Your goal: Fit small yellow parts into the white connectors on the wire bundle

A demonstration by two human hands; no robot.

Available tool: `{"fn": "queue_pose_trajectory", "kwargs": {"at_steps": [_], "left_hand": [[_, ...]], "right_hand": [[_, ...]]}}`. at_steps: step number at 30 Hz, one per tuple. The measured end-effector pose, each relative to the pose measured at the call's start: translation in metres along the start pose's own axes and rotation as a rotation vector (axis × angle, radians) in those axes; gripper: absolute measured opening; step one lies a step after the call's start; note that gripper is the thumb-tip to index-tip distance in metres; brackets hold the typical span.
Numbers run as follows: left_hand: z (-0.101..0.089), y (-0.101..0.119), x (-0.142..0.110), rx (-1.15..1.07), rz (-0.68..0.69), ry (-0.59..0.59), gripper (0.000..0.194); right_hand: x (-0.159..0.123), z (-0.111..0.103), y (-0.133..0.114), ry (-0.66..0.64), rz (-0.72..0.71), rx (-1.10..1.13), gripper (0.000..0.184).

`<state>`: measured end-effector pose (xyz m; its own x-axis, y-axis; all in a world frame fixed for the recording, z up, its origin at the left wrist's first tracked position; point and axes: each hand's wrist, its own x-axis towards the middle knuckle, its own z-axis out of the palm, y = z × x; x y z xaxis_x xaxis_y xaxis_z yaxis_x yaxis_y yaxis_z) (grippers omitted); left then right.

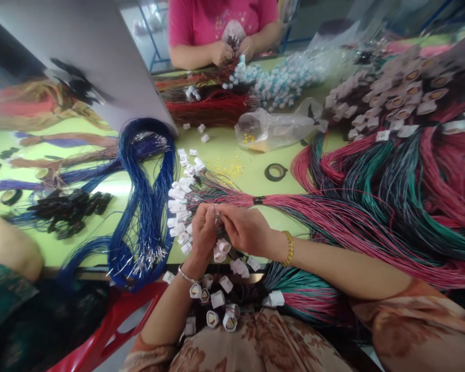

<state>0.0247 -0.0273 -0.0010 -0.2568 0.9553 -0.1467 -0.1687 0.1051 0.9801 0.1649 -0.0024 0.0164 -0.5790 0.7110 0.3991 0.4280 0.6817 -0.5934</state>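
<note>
My left hand (204, 227) and my right hand (246, 230) meet at the table's front edge, fingertips pinched close together. What they hold between them is small and mostly hidden by the fingers. Just behind them lies a bundle of pink, green and black wires (290, 200), wrapped with black tape (259, 200). White plug connectors (178, 206) fan out at its left end, beside my left hand. More white connectors (217, 299) hang below my hands, over my lap, some showing yellow inside. Another lot of green and pink wires (306, 292) hangs under my right forearm.
Blue wires (143, 181) and black connectors (72, 209) lie left. Behind are a tape roll (276, 172), yellow bits (228, 168) and a plastic bag (275, 129). Wire heaps (372, 170) fill the right. A co-worker in pink (222, 26) sits opposite; another person's arm (10, 240) is left.
</note>
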Motion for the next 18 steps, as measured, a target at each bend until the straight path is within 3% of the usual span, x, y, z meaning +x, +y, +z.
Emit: {"fn": "queue_pose_trajectory", "kwargs": {"at_steps": [5,9,12,14,16,18], "left_hand": [[0.000,0.003,0.004,-0.004,0.016,0.031,0.044],[0.004,0.009,0.003,-0.034,-0.047,-0.006,0.040],[0.000,0.010,0.001,-0.068,-0.110,-0.097,0.033],[-0.006,0.008,0.000,0.013,-0.069,-0.157,0.032],[-0.013,0.003,0.000,0.136,-0.008,-0.173,0.033],[-0.014,-0.004,0.000,0.185,-0.003,-0.145,0.035]], "right_hand": [[-0.004,0.007,0.000,-0.029,-0.057,-0.007,0.039],[0.011,-0.008,0.017,0.011,-0.012,0.144,0.026],[0.018,-0.022,0.030,0.001,0.008,0.208,0.015],[0.019,-0.033,0.032,-0.011,0.078,0.190,0.011],[0.015,-0.041,0.027,-0.093,0.091,0.180,0.007],[0.005,-0.043,0.018,-0.297,0.012,0.190,0.004]]}}
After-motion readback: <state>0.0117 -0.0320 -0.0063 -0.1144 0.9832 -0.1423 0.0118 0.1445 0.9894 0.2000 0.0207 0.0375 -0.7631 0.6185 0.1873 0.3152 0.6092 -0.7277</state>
